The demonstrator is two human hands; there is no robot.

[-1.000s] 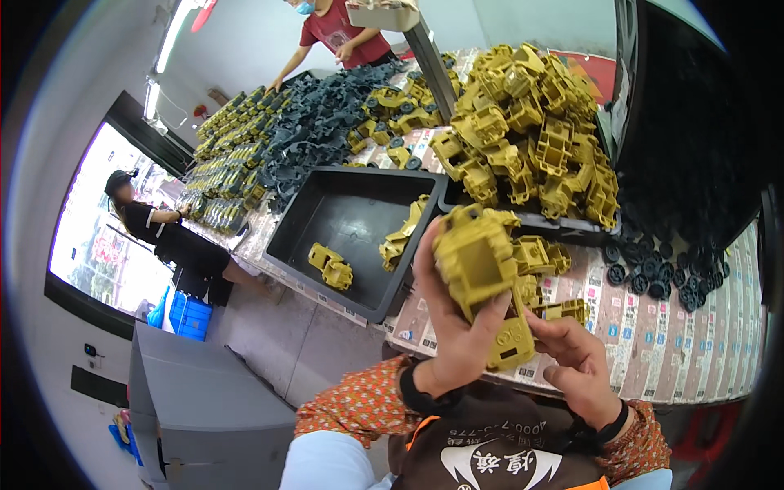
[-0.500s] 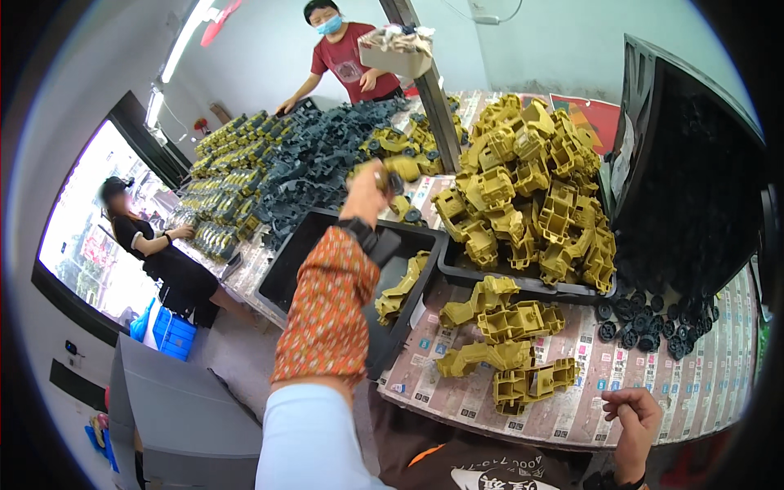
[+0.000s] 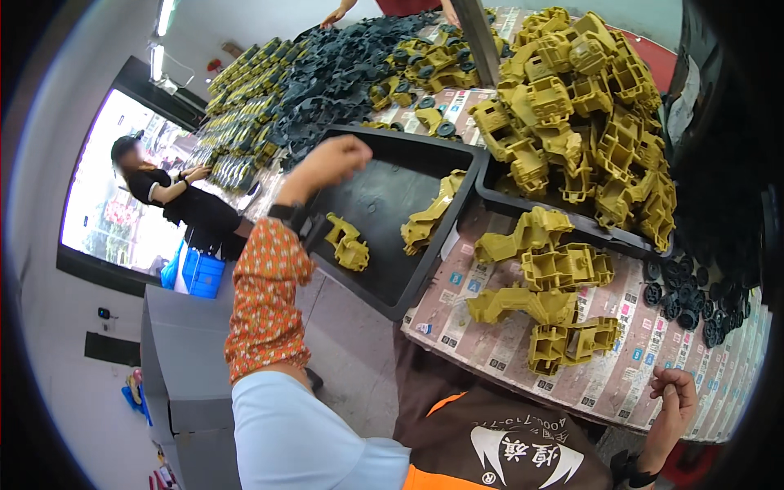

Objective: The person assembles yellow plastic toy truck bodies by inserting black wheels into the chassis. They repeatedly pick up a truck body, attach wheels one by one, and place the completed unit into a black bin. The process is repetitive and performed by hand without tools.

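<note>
My left hand [image 3: 331,167], in an orange patterned sleeve cover, is over the far left part of a black plastic tray [image 3: 392,306]. Its fingers are curled, and no part shows in them. Inside the tray lie two yellow plastic toy vehicle parts, one near my wrist [image 3: 349,243] and another by the right wall [image 3: 433,214]. My right hand [image 3: 674,398] is at the table's front edge, fingers loosely bent and apart, with nothing in them. Nearest to it are several yellow toy vehicle bodies [image 3: 572,343] laid out on the table [image 3: 490,351].
A second black tray [image 3: 563,224] is heaped with yellow bodies [image 3: 572,98]. Black wheels [image 3: 694,294] lie at right. Dark grey parts [image 3: 327,82] and rows of assembled pieces [image 3: 253,106] cover the far left. A post [image 3: 476,41] rises behind. Two other people work across the table.
My left hand has drawn back from the wheeled yellow pieces by the post to above the tray, and the yellow part it had no longer shows. The view has shifted; my right hand stays near the edge.
</note>
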